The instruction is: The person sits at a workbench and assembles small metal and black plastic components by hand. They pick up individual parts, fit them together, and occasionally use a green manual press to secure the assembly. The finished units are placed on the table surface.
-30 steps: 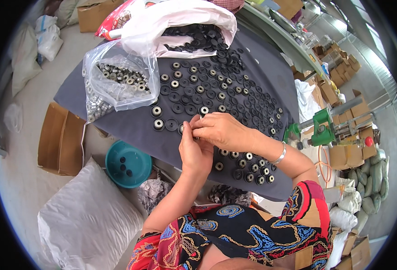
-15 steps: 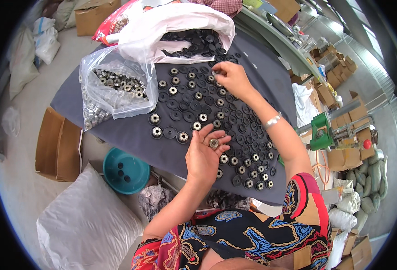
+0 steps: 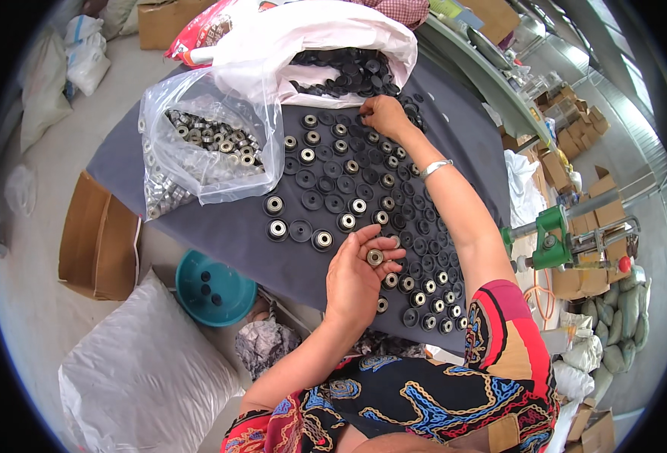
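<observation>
My left hand (image 3: pixel 355 278) is palm up over the near part of the table, fingers curled around a metal ball bearing (image 3: pixel 375 257) lying on them. Farther away, my right hand (image 3: pixel 388 119) reaches over the far rows, its fingers pinched together. What those fingertips hold, if anything, I cannot make out. Black plastic wheels (image 3: pixel 312 199) lie in rows across the dark grey tabletop (image 3: pixel 220 220) between and around my hands. Many have a shiny bearing set in the middle, such as the wheel (image 3: pixel 323 240) left of my left hand; others are bare.
A white sack (image 3: pixel 311 38) spills black wheels at the far side. Beside it, a clear plastic bag (image 3: pixel 262 170) holds loose bearings. Left of the table are a teal basin (image 3: pixel 231 306), a cardboard box (image 3: pixel 99 241) and a white sack (image 3: pixel 145 370). A green clamp-like tool (image 3: pixel 552 238) stands right.
The view has shifted, so the table sits farther right. My right hand has moved slightly farther away over the wheels; my left hand still holds its bearing.
</observation>
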`<state>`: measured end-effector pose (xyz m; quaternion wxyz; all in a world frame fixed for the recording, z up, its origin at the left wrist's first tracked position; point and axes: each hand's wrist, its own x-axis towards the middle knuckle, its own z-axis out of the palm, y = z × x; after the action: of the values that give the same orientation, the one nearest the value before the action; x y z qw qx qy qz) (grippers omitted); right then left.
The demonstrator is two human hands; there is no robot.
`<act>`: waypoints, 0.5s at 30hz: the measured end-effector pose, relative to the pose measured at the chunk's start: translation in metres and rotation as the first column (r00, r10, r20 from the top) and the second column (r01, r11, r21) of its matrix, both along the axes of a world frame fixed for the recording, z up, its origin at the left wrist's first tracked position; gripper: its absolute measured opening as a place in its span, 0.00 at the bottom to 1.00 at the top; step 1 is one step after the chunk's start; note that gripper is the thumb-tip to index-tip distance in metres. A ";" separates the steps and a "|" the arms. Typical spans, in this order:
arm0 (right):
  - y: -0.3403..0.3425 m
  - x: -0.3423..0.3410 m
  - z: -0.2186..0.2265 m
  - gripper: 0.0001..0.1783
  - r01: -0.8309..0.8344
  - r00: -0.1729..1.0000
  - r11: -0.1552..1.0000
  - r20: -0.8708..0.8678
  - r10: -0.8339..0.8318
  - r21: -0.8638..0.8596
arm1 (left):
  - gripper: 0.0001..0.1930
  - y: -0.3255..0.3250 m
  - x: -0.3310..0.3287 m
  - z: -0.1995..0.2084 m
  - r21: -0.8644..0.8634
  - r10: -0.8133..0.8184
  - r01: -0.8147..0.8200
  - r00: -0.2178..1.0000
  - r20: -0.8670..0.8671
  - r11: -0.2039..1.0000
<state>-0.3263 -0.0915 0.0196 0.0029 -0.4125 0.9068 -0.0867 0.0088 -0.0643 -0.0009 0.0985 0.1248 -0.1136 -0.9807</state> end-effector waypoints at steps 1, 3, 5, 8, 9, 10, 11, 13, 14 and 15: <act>-0.001 0.000 0.001 0.14 0.005 1.000 1.000 0.007 -0.005 0.011 | 0.22 0.000 0.000 0.000 0.000 0.001 -0.001 1.000 0.000 1.000; -0.002 -0.001 0.001 0.14 0.003 1.000 1.000 0.005 -0.003 0.026 | 0.22 0.001 0.000 0.000 -0.002 0.002 -0.002 1.000 -0.003 1.000; -0.002 -0.003 0.001 0.14 -0.012 1.000 0.999 -0.009 0.012 0.033 | 0.21 0.001 0.000 0.000 -0.005 -0.001 0.001 1.000 -0.004 1.000; 0.001 -0.002 -0.003 0.13 -0.039 0.999 0.999 -0.023 0.038 -0.020 | 0.21 -0.001 0.001 0.002 -0.007 -0.005 0.005 1.000 0.003 1.000; 0.001 0.000 -0.003 0.13 -0.028 0.999 0.999 -0.018 0.028 -0.026 | 0.21 -0.001 0.001 0.001 -0.006 -0.009 0.009 1.000 0.008 1.000; 0.001 0.001 -0.003 0.12 -0.017 1.000 0.999 -0.013 0.017 -0.033 | 0.21 -0.001 0.001 0.001 -0.007 -0.007 0.007 1.000 0.003 1.000; 0.001 0.003 -0.003 0.12 -0.006 1.000 0.999 -0.008 0.006 -0.039 | 0.21 0.000 0.001 0.000 -0.007 -0.006 0.006 1.000 -0.002 1.000; 0.000 0.005 -0.002 0.12 0.029 0.999 0.999 0.040 -0.027 -0.042 | 0.20 -0.001 0.001 0.002 -0.010 0.001 -0.001 1.000 0.005 1.000; 0.001 0.007 -0.002 0.12 0.048 0.997 0.998 0.064 -0.045 -0.043 | 0.20 -0.001 0.001 0.002 -0.012 0.007 -0.007 1.000 0.018 1.000; 0.001 0.006 0.001 0.13 0.006 1.000 1.000 0.004 -0.006 0.002 | 0.20 -0.001 0.000 0.005 -0.019 0.014 -0.014 1.000 0.021 1.000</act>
<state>-0.3201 -0.0908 0.0209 0.0046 -0.4097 0.9081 -0.0866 0.0092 -0.0652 0.0037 0.1054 0.1350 -0.1230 -0.9775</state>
